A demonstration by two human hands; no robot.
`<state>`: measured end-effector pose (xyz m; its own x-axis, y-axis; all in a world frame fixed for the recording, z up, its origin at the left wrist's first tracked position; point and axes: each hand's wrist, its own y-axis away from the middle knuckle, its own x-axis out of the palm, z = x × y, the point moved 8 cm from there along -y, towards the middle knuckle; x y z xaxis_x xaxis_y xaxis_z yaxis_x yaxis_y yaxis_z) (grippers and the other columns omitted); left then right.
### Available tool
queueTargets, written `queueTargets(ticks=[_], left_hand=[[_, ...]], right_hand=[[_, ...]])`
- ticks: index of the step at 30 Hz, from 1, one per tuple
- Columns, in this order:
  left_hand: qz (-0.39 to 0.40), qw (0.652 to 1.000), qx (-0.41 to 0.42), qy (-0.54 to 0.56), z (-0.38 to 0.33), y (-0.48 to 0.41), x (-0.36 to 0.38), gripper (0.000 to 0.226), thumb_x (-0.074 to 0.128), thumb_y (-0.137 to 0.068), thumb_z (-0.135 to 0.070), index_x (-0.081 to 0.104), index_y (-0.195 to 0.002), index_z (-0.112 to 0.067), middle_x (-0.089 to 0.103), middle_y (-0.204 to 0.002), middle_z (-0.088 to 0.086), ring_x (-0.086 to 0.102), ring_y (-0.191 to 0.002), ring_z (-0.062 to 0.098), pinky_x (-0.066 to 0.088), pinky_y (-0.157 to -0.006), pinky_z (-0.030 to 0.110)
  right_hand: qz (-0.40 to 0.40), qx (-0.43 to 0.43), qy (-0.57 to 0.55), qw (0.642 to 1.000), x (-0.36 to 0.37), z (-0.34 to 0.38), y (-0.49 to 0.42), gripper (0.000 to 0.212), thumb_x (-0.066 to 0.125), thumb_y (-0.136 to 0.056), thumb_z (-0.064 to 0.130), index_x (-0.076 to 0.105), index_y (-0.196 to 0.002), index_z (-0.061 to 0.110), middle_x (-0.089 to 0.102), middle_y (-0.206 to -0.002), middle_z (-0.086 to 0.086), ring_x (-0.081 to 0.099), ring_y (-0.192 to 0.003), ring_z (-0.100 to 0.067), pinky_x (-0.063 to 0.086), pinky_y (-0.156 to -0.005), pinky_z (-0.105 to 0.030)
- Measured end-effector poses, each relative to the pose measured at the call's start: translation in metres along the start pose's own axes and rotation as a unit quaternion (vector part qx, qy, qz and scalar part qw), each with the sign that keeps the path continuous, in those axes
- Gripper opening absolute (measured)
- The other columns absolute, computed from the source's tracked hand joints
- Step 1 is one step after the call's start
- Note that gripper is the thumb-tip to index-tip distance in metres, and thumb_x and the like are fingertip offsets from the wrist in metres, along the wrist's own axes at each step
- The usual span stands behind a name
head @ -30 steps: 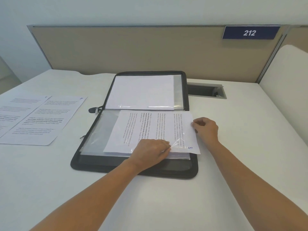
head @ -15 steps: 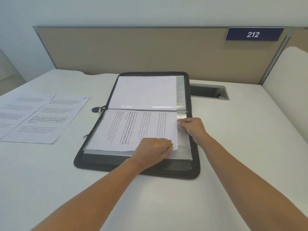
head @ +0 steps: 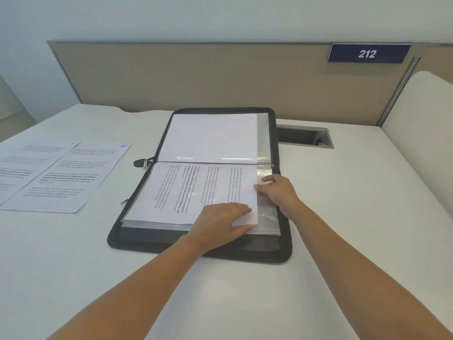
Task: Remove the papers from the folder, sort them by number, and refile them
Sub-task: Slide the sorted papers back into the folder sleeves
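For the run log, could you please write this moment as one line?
left hand: flat on printed sheet | right hand: at sheet's right edge | folder: open | loose sheets: on desk

White numerals "212" stand on a dark blue sign (head: 367,54) at the top of the beige partition (head: 196,77). In the open folder (head: 196,251), the printed sheet (head: 196,192) lies sideways to the camera. Its bold lines read in part "slower pace, it is centered" and "community bonds, local traditions, and"; the finer print is too small to read. Two loose pages (head: 73,177) on the desk (head: 220,290) carry blurred print, and the nearer one has a small blue handwritten mark at its top corner, illegible.
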<state>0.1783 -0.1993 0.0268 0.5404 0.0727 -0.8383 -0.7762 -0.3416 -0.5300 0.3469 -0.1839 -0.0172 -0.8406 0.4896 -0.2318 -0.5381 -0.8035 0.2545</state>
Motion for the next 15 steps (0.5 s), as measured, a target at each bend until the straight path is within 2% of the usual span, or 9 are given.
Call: queueTargets(ticks=[4, 7, 9, 12, 15], left_hand=[[0.016, 1.000, -0.024, -0.011, 0.012, 0.006, -0.003, 0.038, 0.048, -0.081, -0.040, 0.070, -0.104, -0.020, 0.072, -0.098, -0.008, 0.070, -0.079, 0.012, 0.056, -0.053, 0.023], [-0.004, 0.999, -0.036, -0.027, 0.020, 0.009, -0.011, 0.035, 0.045, -0.078, -0.028, 0.072, -0.096, -0.017, 0.074, -0.089, -0.006, 0.070, -0.069, 0.012, 0.053, -0.046, 0.021], [-0.024, 0.998, -0.040, -0.038, 0.023, 0.006, -0.020, 0.033, 0.044, -0.080, -0.024, 0.074, -0.092, -0.017, 0.074, -0.080, -0.005, 0.069, -0.061, 0.013, 0.051, -0.042, 0.020], [-0.052, 0.996, -0.042, -0.063, 0.027, -0.006, -0.036, 0.032, 0.045, -0.082, -0.024, 0.075, -0.089, -0.017, 0.072, -0.069, -0.005, 0.066, -0.052, 0.014, 0.048, -0.039, 0.018], [-0.068, 0.995, -0.048, -0.063, 0.033, -0.027, -0.054, 0.025, 0.052, -0.083, -0.020, 0.076, -0.090, -0.016, 0.074, -0.073, -0.004, 0.069, -0.056, 0.016, 0.051, -0.045, 0.023]], right_hand=[[0.004, 0.002, -0.101, 0.995, 0.000, 0.005, 0.003, 0.031, 0.070, -0.082, 0.005, 0.049, -0.104, 0.008, 0.063, -0.078, -0.004, 0.062, -0.058, -0.011, 0.050, -0.050, -0.015], [0.003, 0.001, -0.147, 0.989, -0.002, 0.010, 0.004, 0.029, 0.070, -0.082, 0.005, 0.049, -0.102, 0.007, 0.064, -0.079, -0.009, 0.063, -0.054, -0.011, 0.051, -0.050, -0.015], [-0.020, -0.018, -0.134, 0.991, -0.006, 0.017, 0.007, 0.023, 0.068, -0.085, 0.013, 0.052, -0.100, 0.008, 0.064, -0.080, -0.008, 0.061, -0.051, -0.010, 0.051, -0.050, -0.016], [-0.137, -0.119, -0.078, 0.980, -0.022, 0.037, 0.015, 0.020, 0.057, -0.092, 0.030, 0.054, -0.089, 0.010, 0.058, -0.072, -0.002, 0.052, -0.055, -0.010, 0.045, -0.052, -0.015], [-0.211, -0.260, -0.116, 0.935, -0.031, 0.059, 0.037, 0.035, 0.046, -0.098, 0.029, 0.048, -0.066, 0.013, 0.046, -0.059, 0.000, 0.043, -0.055, -0.006, 0.036, -0.052, -0.013]])
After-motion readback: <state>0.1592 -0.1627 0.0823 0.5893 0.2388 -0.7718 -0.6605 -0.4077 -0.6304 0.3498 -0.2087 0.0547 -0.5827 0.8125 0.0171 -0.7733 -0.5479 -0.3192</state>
